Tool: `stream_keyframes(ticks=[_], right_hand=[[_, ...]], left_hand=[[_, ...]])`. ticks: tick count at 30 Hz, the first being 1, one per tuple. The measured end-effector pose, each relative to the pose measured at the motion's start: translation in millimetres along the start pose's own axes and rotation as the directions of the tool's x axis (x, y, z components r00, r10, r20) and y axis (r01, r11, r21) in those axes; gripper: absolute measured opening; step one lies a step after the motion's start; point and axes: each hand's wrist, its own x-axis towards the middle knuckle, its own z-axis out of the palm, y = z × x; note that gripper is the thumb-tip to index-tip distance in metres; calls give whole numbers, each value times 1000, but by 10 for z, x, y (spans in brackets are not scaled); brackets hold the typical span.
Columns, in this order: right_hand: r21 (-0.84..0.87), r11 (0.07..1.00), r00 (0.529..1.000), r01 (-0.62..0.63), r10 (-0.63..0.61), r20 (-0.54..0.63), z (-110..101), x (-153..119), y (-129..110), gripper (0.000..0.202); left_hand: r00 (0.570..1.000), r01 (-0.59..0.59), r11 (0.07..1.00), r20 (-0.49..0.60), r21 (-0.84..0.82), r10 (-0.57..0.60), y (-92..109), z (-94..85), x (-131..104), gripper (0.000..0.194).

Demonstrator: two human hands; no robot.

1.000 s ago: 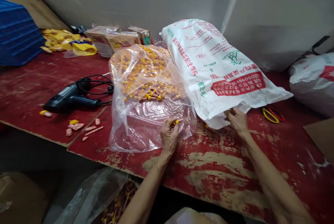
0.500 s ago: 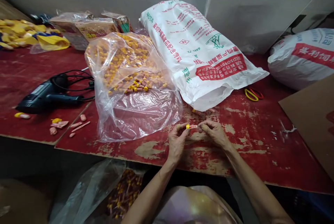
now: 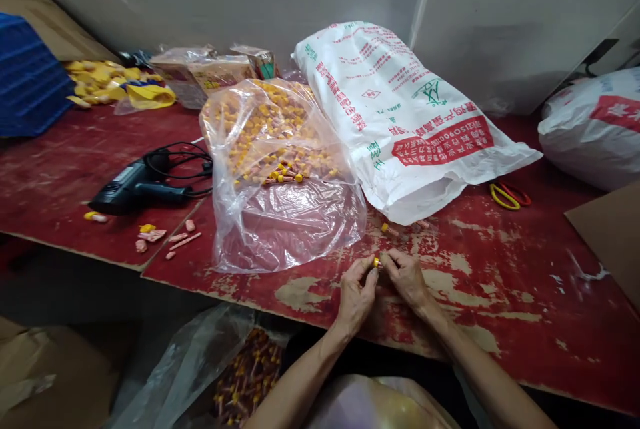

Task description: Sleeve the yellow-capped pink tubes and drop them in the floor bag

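Above the front part of the table, my left hand (image 3: 355, 294) pinches a small yellow-capped piece (image 3: 377, 262) between thumb and fingertips. The fingertips of my right hand (image 3: 408, 280) close on its other end, so its pink patterned body is mostly covered. Just beyond my hands, another yellow-capped piece (image 3: 390, 230) lies by the mouth of a white woven sack (image 3: 420, 206). To the left, a clear plastic bag (image 3: 295, 226) holds a heap of similar yellow-capped pieces (image 3: 267, 112).
A dark heat gun (image 3: 120, 186) with a coiled cord lies left, near loose pink pieces (image 3: 153, 236). Scissors (image 3: 505, 197) rest to the right on the worn red table (image 3: 510, 269). Farther out are a blue crate (image 3: 30, 76), a second sack (image 3: 595, 129) and a cardboard panel (image 3: 610, 229).
My fingertips have come closer together, and the right ones now cover most of the piece's pink body. The view has swung left, bringing the blue crate into sight.
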Motion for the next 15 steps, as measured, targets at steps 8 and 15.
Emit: stream_keyframes(ticks=[8, 15], right_hand=[[-454, 780, 879, 431, -477, 14, -18, 217, 195, 25], [-572, 796, 879, 198, -402, -255, -459, 601, 719, 25]], left_hand=[[943, -19, 881, -283, 473, 172, -170, -546, 1160, 25], [963, -90, 876, -181, 475, 198, -449, -704, 2298, 25]])
